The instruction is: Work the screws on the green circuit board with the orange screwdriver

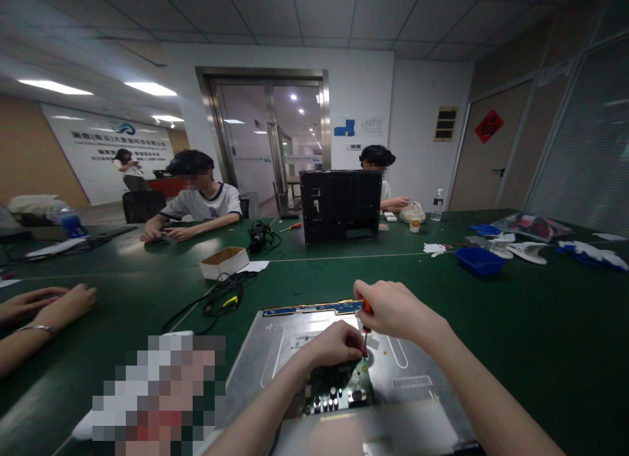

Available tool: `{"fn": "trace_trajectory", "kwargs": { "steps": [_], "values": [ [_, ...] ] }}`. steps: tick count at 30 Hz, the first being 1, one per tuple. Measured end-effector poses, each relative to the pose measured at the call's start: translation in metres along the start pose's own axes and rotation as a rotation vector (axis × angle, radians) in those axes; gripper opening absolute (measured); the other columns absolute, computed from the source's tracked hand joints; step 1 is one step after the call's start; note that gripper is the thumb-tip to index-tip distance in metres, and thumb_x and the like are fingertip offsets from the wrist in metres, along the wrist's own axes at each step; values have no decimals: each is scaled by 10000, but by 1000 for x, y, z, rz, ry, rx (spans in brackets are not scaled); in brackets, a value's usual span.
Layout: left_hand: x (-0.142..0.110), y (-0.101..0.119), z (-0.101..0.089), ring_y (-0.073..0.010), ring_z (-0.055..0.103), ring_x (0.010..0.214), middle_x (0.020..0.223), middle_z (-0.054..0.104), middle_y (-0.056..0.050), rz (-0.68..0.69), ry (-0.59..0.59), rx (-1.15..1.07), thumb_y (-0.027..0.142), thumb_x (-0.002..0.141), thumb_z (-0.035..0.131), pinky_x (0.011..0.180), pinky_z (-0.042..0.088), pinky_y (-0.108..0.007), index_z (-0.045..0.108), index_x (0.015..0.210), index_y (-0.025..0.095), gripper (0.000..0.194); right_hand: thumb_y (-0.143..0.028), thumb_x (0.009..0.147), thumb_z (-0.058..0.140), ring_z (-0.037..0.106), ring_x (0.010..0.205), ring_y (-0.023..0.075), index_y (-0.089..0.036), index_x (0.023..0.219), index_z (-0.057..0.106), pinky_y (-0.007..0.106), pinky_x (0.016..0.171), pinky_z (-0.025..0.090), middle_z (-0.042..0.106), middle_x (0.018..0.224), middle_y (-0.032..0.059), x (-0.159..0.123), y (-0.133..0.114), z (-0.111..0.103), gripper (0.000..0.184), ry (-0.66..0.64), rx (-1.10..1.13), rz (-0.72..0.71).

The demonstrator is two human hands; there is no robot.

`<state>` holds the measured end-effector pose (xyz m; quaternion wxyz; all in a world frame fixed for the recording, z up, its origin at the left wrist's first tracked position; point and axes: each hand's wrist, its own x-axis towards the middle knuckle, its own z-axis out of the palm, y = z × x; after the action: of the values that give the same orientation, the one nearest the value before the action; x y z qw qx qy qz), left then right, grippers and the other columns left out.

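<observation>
My right hand (pixel 390 308) grips a screwdriver (pixel 366 306) by its orange handle, with the shaft pointing down at a corner of a green circuit board (pixel 339 390). Close to the screwdriver's tip, the fingers of my left hand (pixel 339 343) are pinched together; what is between them is hidden. The board lies on a silver metal panel (pixel 280 341), partly covered by my left forearm. Along the panel's far edge runs a narrow blue circuit strip (pixel 309 309).
On the green table are an opened cardboard box (pixel 225 265), black cables (pixel 223 305), an upright black monitor housing (pixel 341 207) and a blue tray (pixel 480 262). Gloves (pixel 592 254) lie far right. Another person's hands (pixel 63 308) rest at left; other people (pixel 201 190) sit across the table.
</observation>
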<state>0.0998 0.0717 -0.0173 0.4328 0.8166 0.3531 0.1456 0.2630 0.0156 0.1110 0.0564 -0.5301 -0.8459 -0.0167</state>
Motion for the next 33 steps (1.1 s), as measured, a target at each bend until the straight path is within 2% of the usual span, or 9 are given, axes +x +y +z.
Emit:
{"fn": "trace_trajectory", "kwargs": {
  "steps": [3,6,13,16,18,21,24,29,33],
  "values": [
    [0,-2,0,-153,597,691,721,696,17,-1,-3,-7,101,638,595,677,438,-224,739,755,160,195,-242,758,580,597,715,191,-218,946,521,262,514,272,655,829,35,-2,2,0,199,-39,50,-18],
    [0,-1,0,-148,585,673,704,686,19,3,4,-8,104,635,600,665,430,-221,740,751,159,190,-265,758,592,596,701,192,-223,928,515,264,509,262,648,805,28,-3,2,0,191,-27,31,-24],
    [0,0,1,-142,573,668,689,667,25,19,2,-6,101,643,592,651,424,-213,734,746,162,186,-547,879,495,638,725,235,-236,916,588,276,541,309,681,792,55,1,2,-1,327,11,-29,38],
    [0,-1,0,-146,578,679,688,671,28,24,3,6,106,642,607,662,422,-217,733,737,166,168,-514,928,427,650,738,230,-230,854,617,279,554,330,690,788,58,2,1,-1,349,-7,-29,26],
    [0,-1,0,-150,583,683,696,677,24,27,0,9,105,642,609,668,424,-221,732,735,165,165,-435,933,434,647,730,224,-226,864,622,280,557,333,691,790,60,2,0,0,289,-13,-34,22],
    [0,-1,-1,-159,598,704,720,690,16,28,-4,8,102,648,602,683,432,-227,731,745,162,173,-306,892,460,631,700,211,-216,942,602,276,546,317,685,795,61,2,-1,1,175,3,-33,16],
    [-1,-1,0,-160,601,705,728,692,15,21,-3,6,101,653,596,683,434,-229,730,751,161,177,-259,829,500,612,688,204,-208,994,564,272,524,291,674,802,56,0,0,1,184,24,-1,-18],
    [0,-3,0,-159,600,695,720,686,16,18,2,-2,99,654,604,684,435,-231,724,756,156,167,-282,756,594,610,753,205,-231,1000,550,263,547,316,678,872,38,-4,2,-2,254,-17,88,-95],
    [1,-3,0,-150,590,675,698,672,25,20,-3,-6,80,644,598,676,436,-224,714,749,159,174,-437,799,613,627,771,226,-241,1030,568,273,564,339,691,887,47,-2,2,-1,306,2,38,-54]
  ]
}}
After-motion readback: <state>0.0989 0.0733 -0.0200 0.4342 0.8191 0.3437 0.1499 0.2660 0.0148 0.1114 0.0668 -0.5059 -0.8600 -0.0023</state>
